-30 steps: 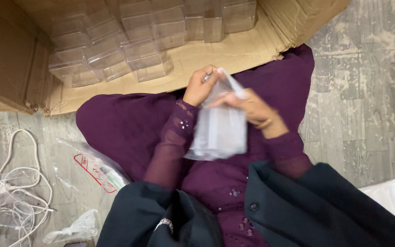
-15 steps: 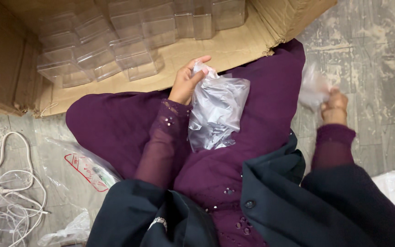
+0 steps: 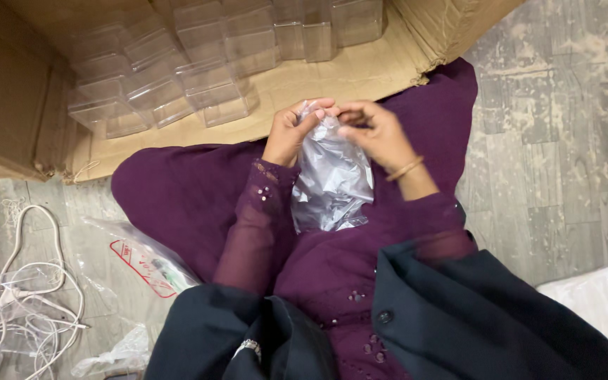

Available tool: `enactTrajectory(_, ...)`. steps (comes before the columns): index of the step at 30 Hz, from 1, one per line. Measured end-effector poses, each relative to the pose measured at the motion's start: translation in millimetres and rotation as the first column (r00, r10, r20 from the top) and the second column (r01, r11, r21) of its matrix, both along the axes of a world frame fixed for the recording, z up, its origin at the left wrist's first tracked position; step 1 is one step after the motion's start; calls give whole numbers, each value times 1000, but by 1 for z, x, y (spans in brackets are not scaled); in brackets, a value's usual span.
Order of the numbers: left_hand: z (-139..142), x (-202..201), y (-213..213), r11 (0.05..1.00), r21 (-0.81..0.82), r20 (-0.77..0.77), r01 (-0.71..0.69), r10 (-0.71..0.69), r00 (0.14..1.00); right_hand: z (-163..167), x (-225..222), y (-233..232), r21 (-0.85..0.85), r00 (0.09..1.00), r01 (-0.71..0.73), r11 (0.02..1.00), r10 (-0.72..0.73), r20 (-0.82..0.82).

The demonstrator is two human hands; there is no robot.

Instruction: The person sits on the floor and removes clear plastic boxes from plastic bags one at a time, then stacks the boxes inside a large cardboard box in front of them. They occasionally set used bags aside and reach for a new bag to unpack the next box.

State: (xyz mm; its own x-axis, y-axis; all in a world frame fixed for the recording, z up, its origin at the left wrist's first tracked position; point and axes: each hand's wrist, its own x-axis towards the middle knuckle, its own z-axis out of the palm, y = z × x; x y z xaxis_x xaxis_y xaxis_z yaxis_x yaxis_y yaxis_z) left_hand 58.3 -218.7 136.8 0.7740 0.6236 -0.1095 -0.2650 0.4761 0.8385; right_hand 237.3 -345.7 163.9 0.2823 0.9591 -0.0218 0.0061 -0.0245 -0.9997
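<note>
- Two hands meet at the top of a clear plastic bag [image 3: 332, 184] lying on the purple lap
- left hand [image 3: 291, 132] fingers pinch its top edge
- right hand [image 3: 378, 134] fingers pinch it too
- clear plastic boxes [image 3: 205, 60] sit in the cardboard carton [image 3: 360, 74] beyond

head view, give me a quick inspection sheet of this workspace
surface: grey worn floor; purple garment spread over the lap.
job's things: clear plastic bag, crumpled, held upright at its top edge over the lap.
clutter: flat printed plastic packet and loose plastic wrap on the floor; white bag at one edge.
grippers: left hand and right hand both pinch the bag's top, fingertips close together.
cables: white cables tangled on the floor.
surroundings: open cardboard box holding clear plastic boxes in rows.
</note>
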Motion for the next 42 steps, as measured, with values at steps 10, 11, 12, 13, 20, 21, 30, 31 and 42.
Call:
enactTrajectory(10,-2,-7,-5,992,-3,-45,-125,125,991,15,-20,2,-75,894,131,989,-85,441)
enactTrajectory(11,-2,-6,-6,991,7,-56,-134,134,989,14,-21,3,-60,860,122,991,-75,505)
enactTrajectory(12,-3,-6,-7,990,17,-70,-143,144,987,13,-23,5,-22,903,129,991,-109,416)
enactTrajectory(13,-4,-7,-7,988,27,-83,-152,153,985,11,-23,8,15,937,141,990,-138,321)
enactTrajectory(20,-13,-51,12,959,-260,71,-116,139,988,4,-15,18,-126,705,-162,979,26,-708)
enactTrajectory(21,-14,-66,17,962,-239,130,-132,166,977,6,-15,19,-2,629,-173,985,109,-769)
enactTrajectory(30,-14,-119,53,459,854,-304,-244,822,481,-13,-75,140,48,996,-85,995,86,-23)
enactTrajectory(31,-15,-118,58,454,853,-365,-256,871,329,-20,-80,154,59,979,-79,995,66,191)
enactTrajectory(42,-46,-86,58,592,761,-319,-264,697,642,-43,-32,113,245,818,-15,970,-129,561)
